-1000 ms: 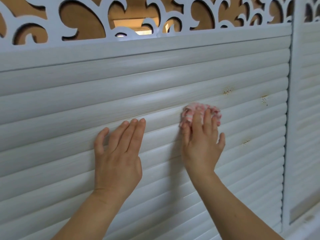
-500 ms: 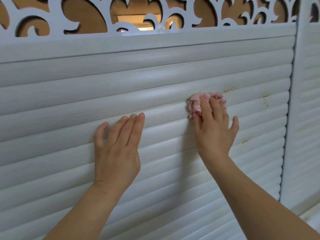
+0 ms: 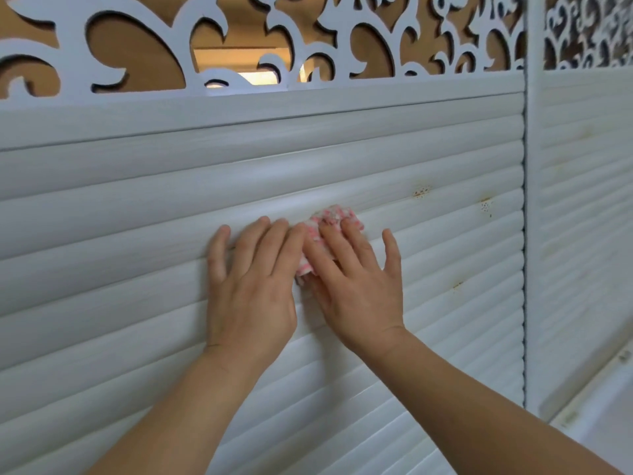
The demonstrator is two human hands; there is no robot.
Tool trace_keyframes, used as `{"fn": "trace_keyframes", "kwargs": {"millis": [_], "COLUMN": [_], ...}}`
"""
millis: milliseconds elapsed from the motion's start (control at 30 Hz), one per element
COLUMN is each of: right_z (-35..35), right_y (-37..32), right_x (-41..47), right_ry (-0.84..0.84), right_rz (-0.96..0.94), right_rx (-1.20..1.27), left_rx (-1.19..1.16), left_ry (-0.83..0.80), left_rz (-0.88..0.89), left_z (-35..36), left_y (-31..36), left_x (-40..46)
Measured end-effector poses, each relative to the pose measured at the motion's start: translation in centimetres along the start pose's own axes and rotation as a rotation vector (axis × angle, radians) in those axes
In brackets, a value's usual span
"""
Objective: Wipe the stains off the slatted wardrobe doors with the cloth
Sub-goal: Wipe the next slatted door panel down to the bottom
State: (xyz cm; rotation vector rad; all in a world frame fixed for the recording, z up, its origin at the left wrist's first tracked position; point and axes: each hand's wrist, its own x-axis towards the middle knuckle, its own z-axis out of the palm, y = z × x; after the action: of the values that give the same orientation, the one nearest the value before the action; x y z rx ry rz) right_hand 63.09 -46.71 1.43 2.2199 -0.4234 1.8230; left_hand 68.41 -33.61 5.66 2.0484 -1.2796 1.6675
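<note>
I see my right hand (image 3: pixel 356 282) laid flat against a white slatted wardrobe door (image 3: pixel 137 234), its straight fingers pressing a crumpled pink-and-white checked cloth (image 3: pixel 325 231) onto the slats; the cloth shows above and to the left of those fingers. My left hand (image 3: pixel 250 279) lies just beside it, released, palm and straight fingers flat on the same door, its index finger touching the cloth's edge. Up and to the right of my right hand sit two speckled brown stains (image 3: pixel 421 192), one nearer, one (image 3: pixel 485 205) further right. A smaller brown mark (image 3: pixel 457 285) lies level with my right knuckles, well to the right. Above both hands runs a white cut-out scrollwork panel (image 3: pixel 239 46). A second slatted door (image 3: pixel 582 234) stands at the far right.
</note>
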Motion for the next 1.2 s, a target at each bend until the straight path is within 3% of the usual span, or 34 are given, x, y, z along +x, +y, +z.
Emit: {"fn": "trace_keyframes", "kwargs": {"millis": [200, 367, 567, 667, 933, 1067, 1200], "right_z": [0.0, 0.4, 0.9, 1.1, 2.3, 3.0, 3.4], "right_y": [3.4, 5.2, 8.0, 10.8, 19.1, 20.8, 18.1], "right_x": [0.0, 0.3, 0.1, 0.2, 0.6, 0.6, 0.3], "right_ry": [-0.088, -0.061, -0.015, -0.018, 0.025, 0.049, 0.108], "right_rz": [0.166, 0.297, 0.108, 0.055, 0.045, 0.185, 0.303], "right_rx": [-0.059, -0.038, -0.082, -0.100, -0.040, 0.029, 0.106], "left_rx": [0.093, 0.022, -0.052, 0.031, 0.330, 0.407, 0.436], "left_ry": [0.046, 0.073, -0.009, -0.083, -0.095, -0.058, -0.028], "left_rz": [0.079, -0.009, 0.039, -0.001, -0.100, -0.103, -0.089], "left_z": [1.1, 0.7, 2.6, 3.5, 5.3, 5.8, 6.1], "left_y": [-0.4, 1.0, 5.4, 6.6, 9.0, 9.3, 9.2], "left_x": [-0.8, 0.5, 4.6, 5.2, 6.0, 6.0, 5.9]}}
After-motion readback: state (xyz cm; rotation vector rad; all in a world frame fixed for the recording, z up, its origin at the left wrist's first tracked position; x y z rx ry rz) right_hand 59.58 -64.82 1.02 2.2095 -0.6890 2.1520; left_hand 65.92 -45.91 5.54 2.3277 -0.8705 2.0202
